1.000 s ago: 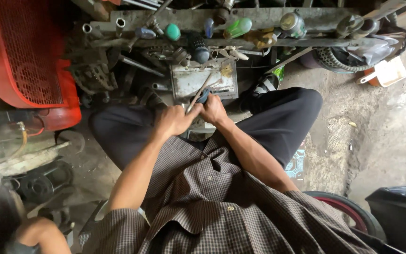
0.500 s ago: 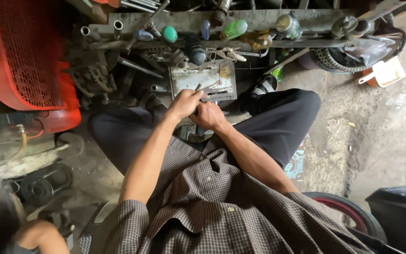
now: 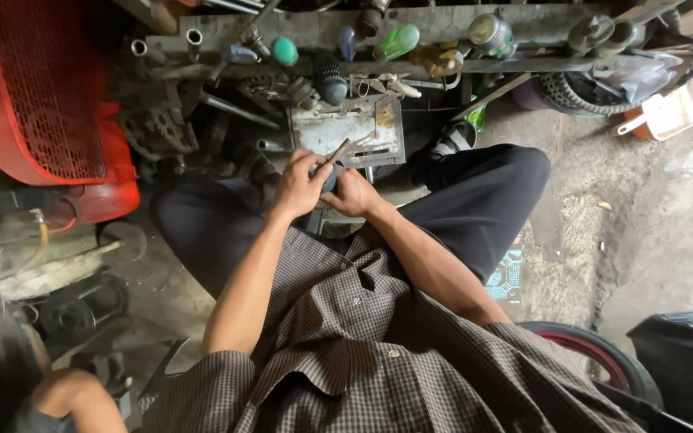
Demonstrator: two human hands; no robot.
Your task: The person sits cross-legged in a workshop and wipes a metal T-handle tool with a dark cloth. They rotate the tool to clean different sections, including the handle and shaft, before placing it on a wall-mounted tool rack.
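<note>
Head view, looking down at a seated person in a checked shirt [image 3: 362, 353] and dark trousers [image 3: 483, 200]. Both hands meet at lap level, just in front of a dirty metal tray [image 3: 362, 128] on the ground.

Left hand [image 3: 298, 186]: fingers curled together, clamped on a thin dark metal tool [image 3: 332, 154] that sticks up and to the right from the fingertips, tip over the tray's near edge.

Right hand [image 3: 354, 192]: fingers closed around a small dark-blue part [image 3: 330, 178], mostly hidden between the two hands; cannot tell its shape. Hands touch each other, tool's lower end right at the part.

Around: rusty metal rack [image 3: 411, 24] across the top with screwdriver handles and bottles stuck in it, including a green handle [image 3: 284, 51] and a green bottle [image 3: 397, 42]. Red mesh-sided machine [image 3: 42, 96] on the left, well apart from the hands. Sandalled foot [image 3: 447, 144] just right of the tray. Tyre [image 3: 571, 92] and white scoop [image 3: 666, 114] top right. Red-rimmed wheel [image 3: 595, 345] bottom right, next to a dark bin [image 3: 683, 361]. Greasy sprockets and pulley parts [image 3: 66, 313] lower left. Concrete floor [image 3: 643, 216] on the right.
</note>
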